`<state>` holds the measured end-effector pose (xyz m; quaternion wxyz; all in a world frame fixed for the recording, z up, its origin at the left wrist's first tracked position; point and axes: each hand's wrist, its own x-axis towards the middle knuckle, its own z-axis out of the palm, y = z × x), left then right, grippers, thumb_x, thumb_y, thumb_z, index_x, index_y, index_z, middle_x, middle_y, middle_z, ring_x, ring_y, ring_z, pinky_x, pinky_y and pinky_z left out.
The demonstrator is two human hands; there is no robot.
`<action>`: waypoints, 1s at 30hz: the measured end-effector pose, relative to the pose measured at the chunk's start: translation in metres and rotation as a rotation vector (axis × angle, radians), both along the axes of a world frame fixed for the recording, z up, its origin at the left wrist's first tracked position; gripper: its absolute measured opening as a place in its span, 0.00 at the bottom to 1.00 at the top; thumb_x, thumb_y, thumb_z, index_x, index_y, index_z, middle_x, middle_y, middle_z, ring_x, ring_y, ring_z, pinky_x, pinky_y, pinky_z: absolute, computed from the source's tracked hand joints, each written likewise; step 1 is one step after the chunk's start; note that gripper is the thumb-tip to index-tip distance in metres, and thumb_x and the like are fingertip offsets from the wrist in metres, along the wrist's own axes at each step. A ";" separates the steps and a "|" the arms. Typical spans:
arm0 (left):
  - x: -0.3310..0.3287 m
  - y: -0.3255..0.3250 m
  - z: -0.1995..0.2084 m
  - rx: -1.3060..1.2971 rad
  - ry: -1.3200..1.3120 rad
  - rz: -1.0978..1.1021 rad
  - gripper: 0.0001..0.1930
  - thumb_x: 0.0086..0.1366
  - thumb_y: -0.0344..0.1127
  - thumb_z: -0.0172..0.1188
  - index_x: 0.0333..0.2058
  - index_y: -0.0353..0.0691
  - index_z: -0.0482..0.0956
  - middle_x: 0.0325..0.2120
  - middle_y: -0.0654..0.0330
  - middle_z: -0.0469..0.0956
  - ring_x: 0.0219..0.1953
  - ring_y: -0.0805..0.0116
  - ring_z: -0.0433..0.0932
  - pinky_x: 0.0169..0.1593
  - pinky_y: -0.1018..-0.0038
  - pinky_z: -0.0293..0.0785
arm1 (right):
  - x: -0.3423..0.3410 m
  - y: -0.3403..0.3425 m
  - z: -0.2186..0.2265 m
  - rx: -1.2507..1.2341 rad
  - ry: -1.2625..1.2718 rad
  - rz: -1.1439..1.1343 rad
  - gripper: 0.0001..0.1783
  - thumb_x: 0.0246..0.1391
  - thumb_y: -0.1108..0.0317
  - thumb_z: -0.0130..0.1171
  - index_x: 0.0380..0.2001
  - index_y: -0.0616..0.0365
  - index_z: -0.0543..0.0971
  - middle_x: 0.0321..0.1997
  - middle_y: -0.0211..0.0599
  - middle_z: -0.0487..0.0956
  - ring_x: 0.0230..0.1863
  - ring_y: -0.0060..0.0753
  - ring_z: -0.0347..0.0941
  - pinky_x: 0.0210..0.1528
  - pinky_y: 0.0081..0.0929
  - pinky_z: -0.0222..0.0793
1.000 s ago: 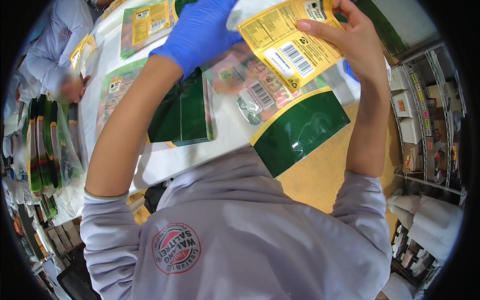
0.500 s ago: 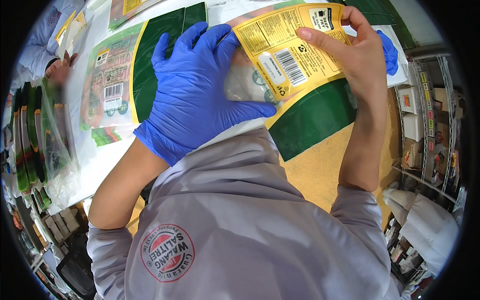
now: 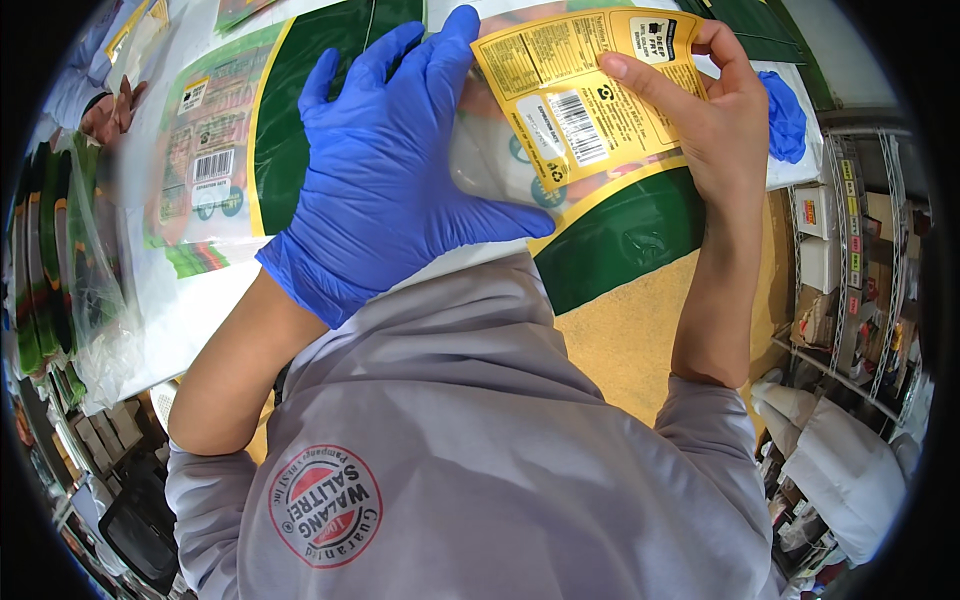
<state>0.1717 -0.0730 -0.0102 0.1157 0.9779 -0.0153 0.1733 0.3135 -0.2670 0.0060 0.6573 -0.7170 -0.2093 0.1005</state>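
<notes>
My right hand (image 3: pixel 715 110), bare, pinches the right end of a yellow printed label (image 3: pixel 590 95) between thumb and fingers. The label bears a barcode and lies tilted over a clear and green plastic bag (image 3: pixel 625 230); whether it is stuck down anywhere I cannot tell. My left hand (image 3: pixel 385 180), in a blue glove, is spread over the left side of that bag, its thumb stretched along the bag's yellow band. Its index finger points up beside the label's upper left corner. Left of it lies another green and clear bag (image 3: pixel 215 150).
A crumpled blue glove (image 3: pixel 783 117) lies on the white table (image 3: pixel 145 335) at right. Standing at the left edge are several packed green bags (image 3: pixel 50 260). A co-worker's hand (image 3: pixel 112 112) is at upper left. Wire shelving (image 3: pixel 850 250) with boxes stands at right.
My left index finger has straightened upward, off the label's upper left edge. The label has shifted slightly right, its lower left corner turning away from the bag's yellow band. The co-worker's hand has opened.
</notes>
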 end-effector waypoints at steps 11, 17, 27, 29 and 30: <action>-0.001 0.003 0.018 -0.033 0.153 -0.025 0.68 0.40 0.68 0.79 0.69 0.27 0.56 0.57 0.39 0.70 0.61 0.41 0.70 0.63 0.44 0.57 | 0.001 0.001 -0.002 -0.054 -0.068 -0.006 0.23 0.49 0.80 0.75 0.42 0.61 0.71 0.41 0.46 0.84 0.40 0.32 0.84 0.38 0.26 0.85; -0.002 0.001 0.019 -0.020 0.158 -0.020 0.68 0.40 0.67 0.79 0.70 0.28 0.55 0.56 0.40 0.70 0.60 0.42 0.71 0.63 0.43 0.57 | -0.001 0.002 -0.004 -0.061 -0.141 -0.015 0.18 0.54 0.71 0.74 0.41 0.62 0.74 0.38 0.42 0.84 0.36 0.28 0.83 0.33 0.21 0.81; 0.001 -0.005 0.009 -0.035 0.076 0.008 0.69 0.31 0.64 0.82 0.74 0.57 0.57 0.63 0.62 0.72 0.68 0.53 0.66 0.70 0.51 0.50 | 0.013 -0.008 -0.020 -0.095 -0.178 0.013 0.26 0.46 0.71 0.80 0.42 0.61 0.72 0.40 0.44 0.84 0.36 0.29 0.85 0.35 0.23 0.85; 0.000 -0.004 0.005 0.062 0.076 0.025 0.67 0.32 0.64 0.81 0.74 0.60 0.59 0.64 0.63 0.71 0.68 0.51 0.65 0.70 0.49 0.49 | 0.012 -0.007 -0.020 -0.073 -0.187 0.019 0.26 0.47 0.71 0.80 0.42 0.61 0.72 0.39 0.44 0.84 0.36 0.29 0.85 0.35 0.23 0.84; 0.000 -0.005 0.005 0.038 0.087 0.026 0.64 0.33 0.66 0.80 0.73 0.60 0.62 0.65 0.62 0.70 0.69 0.49 0.64 0.70 0.47 0.49 | 0.012 -0.007 -0.020 -0.079 -0.191 0.022 0.26 0.47 0.71 0.80 0.42 0.61 0.72 0.39 0.44 0.84 0.36 0.29 0.85 0.35 0.22 0.84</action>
